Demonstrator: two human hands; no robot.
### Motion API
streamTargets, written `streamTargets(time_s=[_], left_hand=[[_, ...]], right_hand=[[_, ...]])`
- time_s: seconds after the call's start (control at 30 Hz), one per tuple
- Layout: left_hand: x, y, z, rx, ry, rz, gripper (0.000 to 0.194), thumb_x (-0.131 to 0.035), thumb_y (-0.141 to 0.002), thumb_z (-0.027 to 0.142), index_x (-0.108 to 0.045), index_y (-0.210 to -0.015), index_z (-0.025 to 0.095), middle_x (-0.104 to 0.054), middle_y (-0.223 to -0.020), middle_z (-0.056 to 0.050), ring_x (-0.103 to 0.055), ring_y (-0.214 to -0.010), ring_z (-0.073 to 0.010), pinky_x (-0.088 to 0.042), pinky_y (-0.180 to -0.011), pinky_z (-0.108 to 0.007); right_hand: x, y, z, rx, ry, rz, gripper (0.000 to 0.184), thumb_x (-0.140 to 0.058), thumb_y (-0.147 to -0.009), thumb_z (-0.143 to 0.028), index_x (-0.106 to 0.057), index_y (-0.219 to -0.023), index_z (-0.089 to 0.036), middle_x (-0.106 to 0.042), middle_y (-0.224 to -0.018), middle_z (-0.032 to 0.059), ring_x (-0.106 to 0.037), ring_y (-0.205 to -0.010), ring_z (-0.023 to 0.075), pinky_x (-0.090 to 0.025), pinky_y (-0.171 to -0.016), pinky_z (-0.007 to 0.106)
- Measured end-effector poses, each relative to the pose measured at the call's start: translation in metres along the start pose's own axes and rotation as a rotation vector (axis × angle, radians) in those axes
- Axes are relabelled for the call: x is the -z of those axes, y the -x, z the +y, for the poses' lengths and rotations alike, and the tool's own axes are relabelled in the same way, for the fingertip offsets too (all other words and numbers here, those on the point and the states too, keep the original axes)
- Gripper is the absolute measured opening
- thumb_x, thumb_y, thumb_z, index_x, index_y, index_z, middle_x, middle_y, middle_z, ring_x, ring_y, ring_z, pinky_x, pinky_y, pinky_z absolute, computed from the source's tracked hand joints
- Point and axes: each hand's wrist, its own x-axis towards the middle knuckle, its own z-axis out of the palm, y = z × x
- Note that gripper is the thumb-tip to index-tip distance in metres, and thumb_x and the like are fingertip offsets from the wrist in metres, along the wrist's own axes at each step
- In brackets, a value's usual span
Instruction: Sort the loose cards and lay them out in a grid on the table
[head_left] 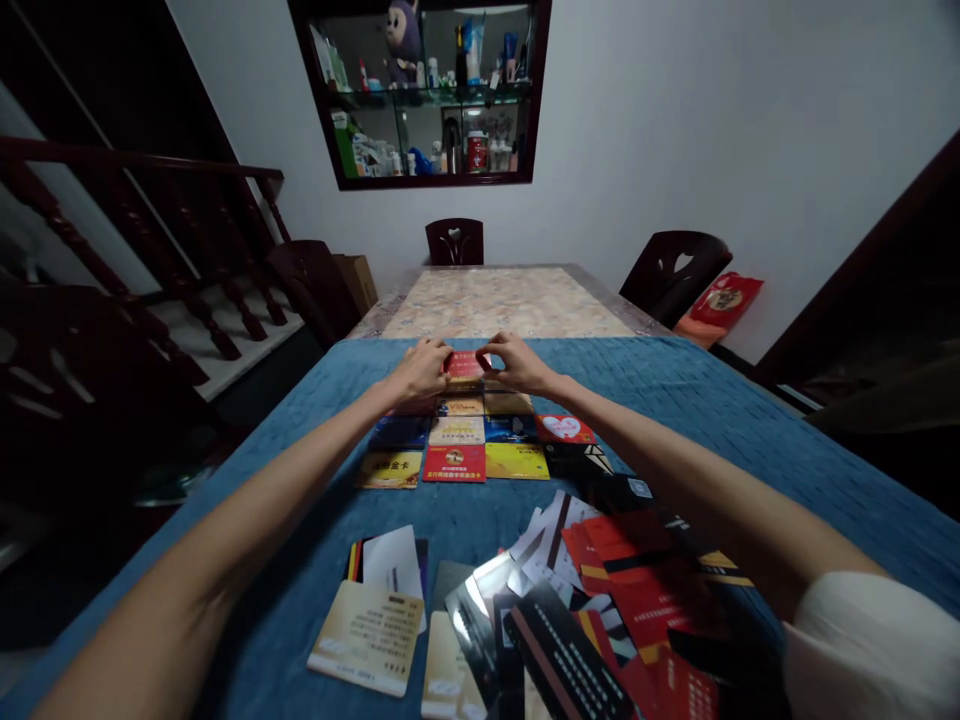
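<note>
A red card (465, 364) at the far end of a grid of cards is pinched at its sides by both my hands. My left hand (421, 370) closes on its left edge, and my right hand (516, 364) grips the right edge between thumb and fingers. Rows of cards lie flat toward me: a cream card (457, 431), a red card with gold print (454, 463), a yellow card (517, 461), a gold card (390, 469) and a red card with a white heart (565, 428). My forearms partly hide the outer cards.
A loose heap of cards (570, 640) covers the near right, with a cream card (367, 637) on a smaller pile beside it. Blue cloth (300, 470) spreads over the near table; patterned tabletop (517, 300) shows beyond. Chairs (679, 270) stand around, below a wall cabinet (435, 95).
</note>
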Motion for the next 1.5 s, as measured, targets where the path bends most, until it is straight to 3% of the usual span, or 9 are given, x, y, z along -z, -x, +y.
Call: streamTargets(time_s=[0.27,0.57,1.0,1.17,1.3,1.5], left_hand=[[-0.018,-0.034,-0.022,0.073,-0.013,-0.126,0.039,-0.057,-0.08,0.026,-0.067,-0.117,0.018,-0.063,-0.124,-0.011,-0.049,-0.121,-0.0326,-0.046,-0.098,-0.041],[-0.036,-0.059,-0.043,0.089,0.021,-0.198,0.032,-0.058,-0.07,0.026,-0.072,-0.097,0.017,-0.068,-0.11,-0.009,-0.052,-0.116,-0.0322,-0.047,-0.098,-0.041],[-0.05,-0.065,-0.052,0.113,0.077,-0.288,0.046,-0.058,-0.067,0.025,-0.07,-0.112,0.022,-0.07,-0.111,-0.007,-0.05,-0.121,-0.0302,-0.046,-0.102,-0.04],[-0.049,-0.063,-0.053,0.115,0.065,-0.291,0.059,-0.055,-0.071,0.022,-0.062,-0.129,0.023,-0.064,-0.13,-0.009,-0.045,-0.13,-0.0308,-0.042,-0.108,-0.044],[-0.05,-0.064,-0.052,0.11,0.059,-0.275,0.062,-0.051,-0.072,0.016,-0.06,-0.132,0.022,-0.058,-0.139,-0.01,-0.041,-0.135,-0.0317,-0.039,-0.109,-0.049],[-0.055,-0.064,-0.047,0.08,0.06,-0.252,0.053,-0.053,-0.069,0.017,-0.069,-0.119,0.025,-0.07,-0.115,-0.008,-0.045,-0.126,-0.0337,-0.043,-0.102,-0.049]], right_hand=[[-0.02,-0.032,0.016,-0.096,0.033,-0.108,0.037,-0.069,-0.079,-0.028,-0.074,-0.114,-0.016,-0.068,-0.112,0.0133,-0.057,-0.106,0.0257,-0.041,-0.094,0.033],[-0.034,-0.049,0.021,-0.162,0.025,-0.2,0.034,-0.066,-0.079,-0.026,-0.076,-0.109,-0.014,-0.075,-0.099,0.0061,-0.062,-0.093,0.0201,-0.04,-0.083,0.025],[-0.039,-0.048,0.02,-0.251,-0.007,-0.293,0.031,-0.063,-0.084,-0.026,-0.076,-0.11,-0.017,-0.076,-0.103,0.0057,-0.066,-0.095,0.0207,-0.044,-0.078,0.023],[-0.039,-0.048,0.02,-0.287,-0.013,-0.286,0.038,-0.062,-0.084,-0.024,-0.072,-0.12,-0.017,-0.073,-0.115,0.0065,-0.065,-0.104,0.021,-0.046,-0.087,0.024],[-0.039,-0.048,0.019,-0.377,0.007,-0.251,0.048,-0.062,-0.084,-0.029,-0.064,-0.13,-0.018,-0.071,-0.122,0.0105,-0.063,-0.111,0.024,-0.047,-0.092,0.03],[-0.041,-0.048,0.014,-0.486,0.039,-0.262,0.035,-0.061,-0.082,-0.028,-0.073,-0.114,-0.02,-0.072,-0.117,0.0124,-0.064,-0.111,0.0312,-0.05,-0.088,0.038]])
